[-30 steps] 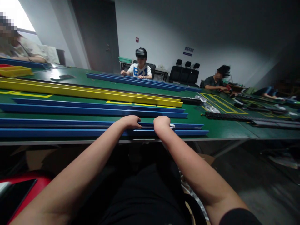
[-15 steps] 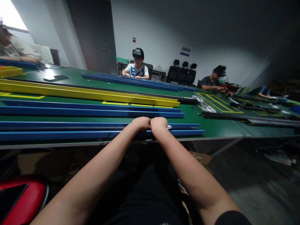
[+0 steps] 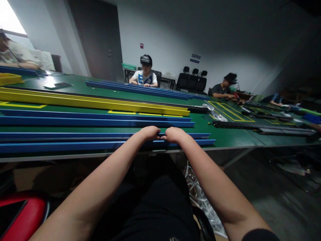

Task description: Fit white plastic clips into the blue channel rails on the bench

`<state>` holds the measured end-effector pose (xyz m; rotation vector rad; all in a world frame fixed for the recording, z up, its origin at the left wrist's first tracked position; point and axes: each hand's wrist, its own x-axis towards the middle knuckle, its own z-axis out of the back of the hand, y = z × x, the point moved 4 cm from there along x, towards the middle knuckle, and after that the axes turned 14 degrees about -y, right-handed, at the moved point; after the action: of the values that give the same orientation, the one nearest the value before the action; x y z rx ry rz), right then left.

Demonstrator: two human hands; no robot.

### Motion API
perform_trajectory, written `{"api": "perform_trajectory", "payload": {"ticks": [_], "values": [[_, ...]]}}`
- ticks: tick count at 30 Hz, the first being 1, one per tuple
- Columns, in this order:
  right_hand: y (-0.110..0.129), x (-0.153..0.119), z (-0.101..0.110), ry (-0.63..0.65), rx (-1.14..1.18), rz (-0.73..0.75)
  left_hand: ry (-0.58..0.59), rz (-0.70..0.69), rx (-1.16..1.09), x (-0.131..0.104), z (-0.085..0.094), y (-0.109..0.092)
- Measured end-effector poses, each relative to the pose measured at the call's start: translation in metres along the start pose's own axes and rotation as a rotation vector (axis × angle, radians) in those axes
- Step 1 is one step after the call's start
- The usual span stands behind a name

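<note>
Over the nearest long blue channel (image 3: pixel 62 146) my left hand (image 3: pixel 151 133) and my right hand (image 3: pixel 173 134) face each other, a small gap between them. The left one's fingers are curled inward and mostly hidden behind its back. My right hand is closed too, its thumb side pointing at the left. Whatever they pinch, if anything, is hidden or too small to name. A strip with a paler line lies inside the near blue channel pair. Just beyond it runs another blue channel (image 3: pixel 100 121).
A long yellow channel (image 3: pixel 87 103) lies farther back on the green table (image 3: pixel 203 129). Black strips (image 3: pixel 233 125) lie to the right. Across the table sit several co-workers, one behind more blue channels (image 3: pixel 140 90). A red seat (image 3: pixel 27 211) stands at lower left, clear plastic (image 3: pixel 205 204) at lower right.
My hands have drawn slightly apart, the right one moving rightward. The white loop that showed beside my right hand is out of sight. The view has shifted a little.
</note>
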<state>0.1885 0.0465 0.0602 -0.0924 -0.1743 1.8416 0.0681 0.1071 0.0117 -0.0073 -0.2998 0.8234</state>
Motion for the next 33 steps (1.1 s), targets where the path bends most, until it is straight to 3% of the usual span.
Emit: {"api": "perform_trajectory", "payload": {"ticks": [3,13,18,21,28,33], "values": [[-0.011,-0.003,0.007,0.005,0.032,0.098,0.008,-0.013,-0.008,0.0,0.001,0.0],[-0.026,-0.015,0.02,-0.077,0.197,0.093,0.015,-0.025,0.012,-0.002,0.008,-0.003],[-0.032,-0.013,0.017,-0.052,0.088,0.052,0.012,-0.04,-0.003,-0.002,0.007,-0.001],[-0.035,-0.011,0.016,-0.068,0.004,0.02,0.03,-0.001,-0.014,-0.012,0.009,0.018],[-0.024,-0.002,0.011,-0.072,0.01,0.026,0.029,0.056,-0.035,-0.057,0.031,0.089],[-0.015,0.006,0.004,-0.019,-0.012,-0.072,0.018,0.116,-0.025,-0.064,0.034,0.095]]}}
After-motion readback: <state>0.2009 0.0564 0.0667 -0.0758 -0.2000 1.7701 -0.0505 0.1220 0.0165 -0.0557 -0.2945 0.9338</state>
